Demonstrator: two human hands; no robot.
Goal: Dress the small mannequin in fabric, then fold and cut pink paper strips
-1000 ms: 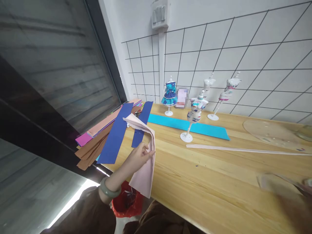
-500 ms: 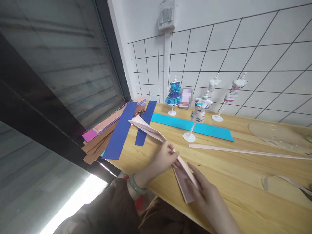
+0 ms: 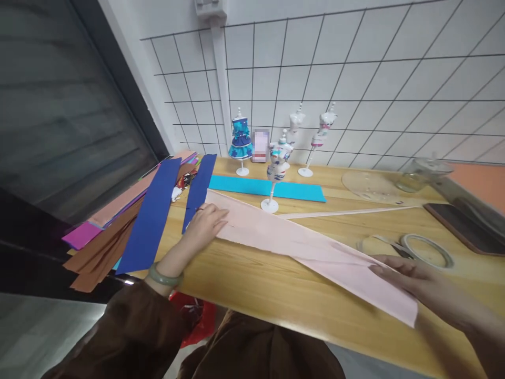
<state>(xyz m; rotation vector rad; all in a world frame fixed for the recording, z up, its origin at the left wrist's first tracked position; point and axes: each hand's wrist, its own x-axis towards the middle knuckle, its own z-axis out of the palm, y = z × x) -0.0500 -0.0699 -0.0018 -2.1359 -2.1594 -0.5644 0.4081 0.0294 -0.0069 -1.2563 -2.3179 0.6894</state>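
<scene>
with the pale pink strip [image 3: 292, 238] slanting from eight to four o'clock, anchor its end under the left hand [image 3: 202, 230]'s curled fingers, pinch unclear, while the right hand [image 3: 432, 288], thumb and fingers pinching it, eases creases flat.

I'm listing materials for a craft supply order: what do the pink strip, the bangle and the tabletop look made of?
Pink strip: probably matte crepe paper or thin fabric; it creases softly.
Bangle: smooth, pale green, perhaps jade or glass.
Tabletop: wood or wood-look laminate, light satin finish, visible grain.
</scene>
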